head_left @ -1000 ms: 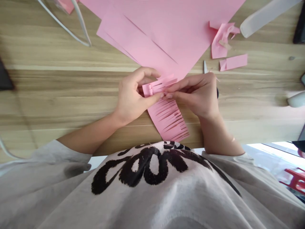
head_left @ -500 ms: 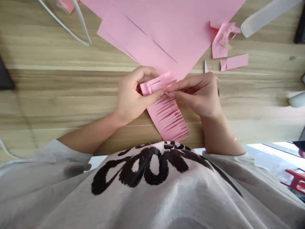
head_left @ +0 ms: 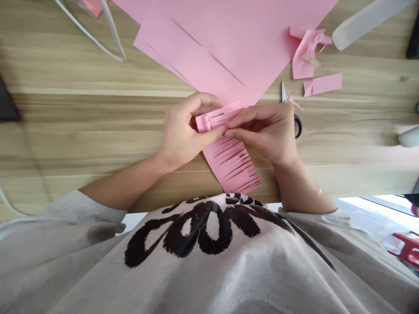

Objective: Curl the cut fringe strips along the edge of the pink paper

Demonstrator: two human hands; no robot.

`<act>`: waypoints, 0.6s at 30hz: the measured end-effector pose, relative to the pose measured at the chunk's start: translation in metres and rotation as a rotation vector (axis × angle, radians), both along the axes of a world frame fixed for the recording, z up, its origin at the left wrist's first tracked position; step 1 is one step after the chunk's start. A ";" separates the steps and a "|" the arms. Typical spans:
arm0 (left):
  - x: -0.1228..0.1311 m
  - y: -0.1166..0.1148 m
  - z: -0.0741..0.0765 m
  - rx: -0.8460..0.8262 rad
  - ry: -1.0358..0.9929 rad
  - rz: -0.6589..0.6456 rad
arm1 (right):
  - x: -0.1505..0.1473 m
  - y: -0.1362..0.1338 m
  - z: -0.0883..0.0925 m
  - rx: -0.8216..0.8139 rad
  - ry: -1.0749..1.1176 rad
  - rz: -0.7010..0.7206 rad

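A fringed strip of pink paper [head_left: 234, 168] slants down from between my hands towards my shirt, its right side cut into many thin slits. My left hand [head_left: 183, 131] grips the strip's upper part, thumb on top and fingers behind. Near that upper end, one fringe is curled into a small roll. My right hand [head_left: 271, 131] pinches one of the fringes between thumb and index finger, close beside the left thumb tip. Partly behind the right hand lie scissors [head_left: 297, 126], with a blade tip and a black handle loop showing.
Large pink paper sheets [head_left: 222, 48] cover the back middle of the wooden table [head_left: 81, 122]. Crumpled pink scraps [head_left: 303, 61] and a folded pink piece [head_left: 324, 85] lie at the right, near a translucent white object [head_left: 360, 28]. A white cable [head_left: 113, 39] loops at the back left.
My right hand has drawn slightly left and in towards the left thumb, still pinching a fringe. More of the scissors' black handle now shows. The left hand has barely shifted.
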State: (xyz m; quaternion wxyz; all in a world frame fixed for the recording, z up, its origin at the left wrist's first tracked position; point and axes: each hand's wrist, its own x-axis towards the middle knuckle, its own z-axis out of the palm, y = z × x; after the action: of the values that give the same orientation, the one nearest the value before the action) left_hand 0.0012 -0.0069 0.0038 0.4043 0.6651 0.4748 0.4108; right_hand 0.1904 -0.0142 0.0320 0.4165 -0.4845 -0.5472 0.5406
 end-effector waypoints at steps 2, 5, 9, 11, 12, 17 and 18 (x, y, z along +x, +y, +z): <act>0.000 0.000 0.001 -0.003 0.002 0.001 | 0.000 0.000 0.000 0.005 -0.024 -0.018; 0.000 0.001 0.001 -0.013 -0.006 0.008 | 0.001 0.000 0.000 0.025 -0.042 -0.030; 0.001 0.002 0.003 -0.028 -0.031 0.018 | 0.002 0.000 -0.002 0.058 -0.052 -0.016; 0.002 0.001 0.005 -0.020 -0.050 0.017 | 0.003 0.000 -0.003 0.067 -0.043 -0.009; 0.002 0.001 0.006 -0.012 -0.065 0.017 | 0.003 0.000 -0.004 0.066 -0.038 -0.006; 0.002 0.000 0.007 -0.001 -0.083 0.026 | 0.004 0.000 -0.003 0.038 -0.068 0.005; 0.002 0.000 0.007 -0.008 -0.061 0.031 | 0.004 0.000 -0.003 0.035 -0.076 0.005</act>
State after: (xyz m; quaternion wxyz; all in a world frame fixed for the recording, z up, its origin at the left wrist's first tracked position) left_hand 0.0032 -0.0070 0.0106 0.4152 0.6431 0.4741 0.4351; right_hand 0.1945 -0.0144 0.0293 0.4024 -0.4960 -0.5732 0.5133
